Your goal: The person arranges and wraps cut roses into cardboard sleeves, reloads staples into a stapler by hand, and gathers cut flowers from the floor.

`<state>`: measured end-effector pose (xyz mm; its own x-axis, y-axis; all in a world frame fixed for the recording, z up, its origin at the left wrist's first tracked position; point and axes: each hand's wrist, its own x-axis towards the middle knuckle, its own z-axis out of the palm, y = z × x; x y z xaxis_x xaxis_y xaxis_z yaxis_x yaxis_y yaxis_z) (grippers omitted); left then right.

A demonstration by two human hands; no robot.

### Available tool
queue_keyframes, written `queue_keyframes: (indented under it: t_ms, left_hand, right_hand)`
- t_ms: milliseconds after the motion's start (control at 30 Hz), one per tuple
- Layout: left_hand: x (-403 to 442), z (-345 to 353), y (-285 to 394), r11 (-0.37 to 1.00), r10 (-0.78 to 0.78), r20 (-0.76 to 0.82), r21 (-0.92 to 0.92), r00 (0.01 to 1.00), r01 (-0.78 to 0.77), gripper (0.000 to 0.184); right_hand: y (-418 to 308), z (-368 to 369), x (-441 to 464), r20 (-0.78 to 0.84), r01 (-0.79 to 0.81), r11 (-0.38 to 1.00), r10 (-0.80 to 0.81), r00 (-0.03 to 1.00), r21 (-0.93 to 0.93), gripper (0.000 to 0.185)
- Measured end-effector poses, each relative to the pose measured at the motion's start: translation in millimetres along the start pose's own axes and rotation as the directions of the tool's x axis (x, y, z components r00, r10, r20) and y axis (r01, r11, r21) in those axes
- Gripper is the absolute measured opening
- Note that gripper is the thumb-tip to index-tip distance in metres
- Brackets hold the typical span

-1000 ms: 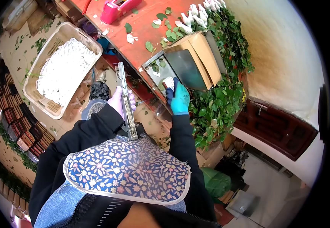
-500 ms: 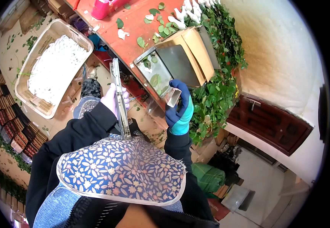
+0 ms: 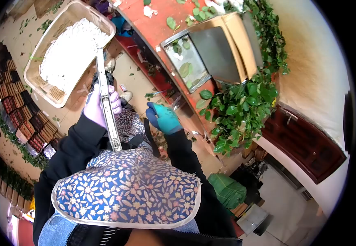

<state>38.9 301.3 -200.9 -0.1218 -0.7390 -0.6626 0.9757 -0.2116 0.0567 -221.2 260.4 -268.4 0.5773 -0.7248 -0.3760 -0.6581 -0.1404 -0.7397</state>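
My left hand (image 3: 102, 104), in a pale purple glove, is wrapped round a long, narrow silver metal rail (image 3: 108, 108). The rail points away from me, its near end by the blue floral apron (image 3: 129, 186). To the right of the rail and apart from it is my right hand (image 3: 164, 117), in a teal glove with dark blue fingers. Its fingers are curled together, and whatever may be in them is hidden. The open metal tray (image 3: 190, 87), with leaves in it, lies on the red table beyond my right hand.
A beige plastic basket (image 3: 30, 76) of white pieces stands on the floor at upper left. Leafy stems (image 3: 237, 108) hang over the end of the red table (image 3: 153, 35). A cardboard piece (image 3: 237, 45) adjoins the tray. Filled racks (image 3: 16, 100) stand at far left.
My right hand has drawn left from the tray toward the rail; the small hollow metal piece in it no longer shows. My left hand has shifted left with the rail. The view has turned.
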Motion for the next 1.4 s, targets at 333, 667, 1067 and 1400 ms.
queue_keyframes:
  t_ms: [333,667,1067,1400]
  left_hand:
    - [-15,-43,-6,0.977,-0.087,-0.168,0.180,0.982,0.117,0.045]
    - [1,-153,-2,0.927,-0.132,-0.232,0.315,0.964,0.202,0.051]
    - [44,-228,-28,0.957,-0.146,-0.253,0.207,0.957,0.201,0.047]
    - [69,-247,-43,0.972,-0.200,-0.159,0.094,0.967,0.216,0.039]
  right_hand:
    - [51,186,-50,0.047,-0.325,0.940,0.322,0.946,0.102,0.053]
    - [65,309,-18,0.212,-0.399,0.903,0.426,0.880,-0.157,0.056]
    - [47,284,0,0.086,-0.244,0.960,0.257,0.963,-0.140,0.038]
    - [60,289,-4,0.122,-0.235,0.966,0.248,0.961,-0.112,0.047]
